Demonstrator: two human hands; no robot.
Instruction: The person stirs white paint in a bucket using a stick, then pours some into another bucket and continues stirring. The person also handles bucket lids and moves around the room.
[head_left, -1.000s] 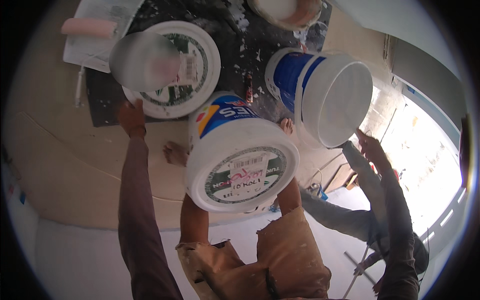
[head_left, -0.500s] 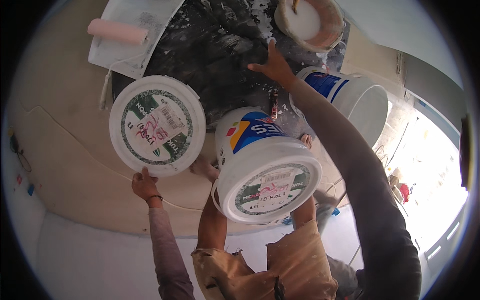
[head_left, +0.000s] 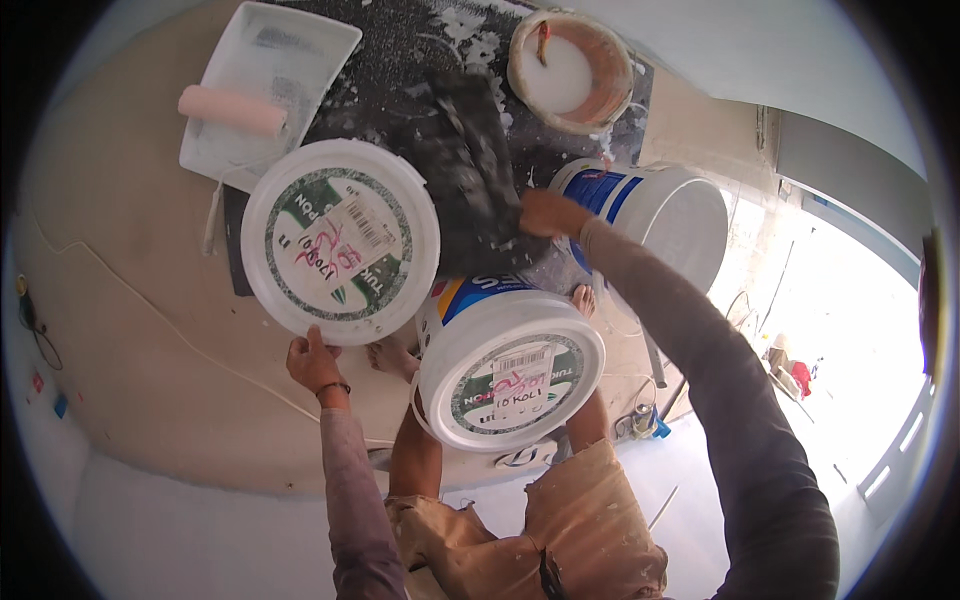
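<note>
My left hand (head_left: 318, 362) pinches the lower rim of a round white bucket lid (head_left: 400, 200) with a green and white label. My right hand (head_left: 552, 213) is closed on an edge of a black plastic sheet (head_left: 470, 160), which is smeared with white and blurred by motion. Between my legs a white paint bucket (head_left: 590, 345) stands tilted, a similar label on its round top. Right of my right hand, another white bucket (head_left: 640, 190) with a blue label lies on its side.
A white paint tray (head_left: 310, 40) with a pink roller (head_left: 232, 110) lies at the far left. At the back, a crusted round tub (head_left: 615, 80) holds white liquid and a stick-like handle (head_left: 543, 45). A thin cable (head_left: 150, 292) crosses the floor at left.
My right hand, spread over the black sheet before, has come nearer and closed on it, and the sheet is bunching. My left hand and the lid have shifted slightly right in view.
</note>
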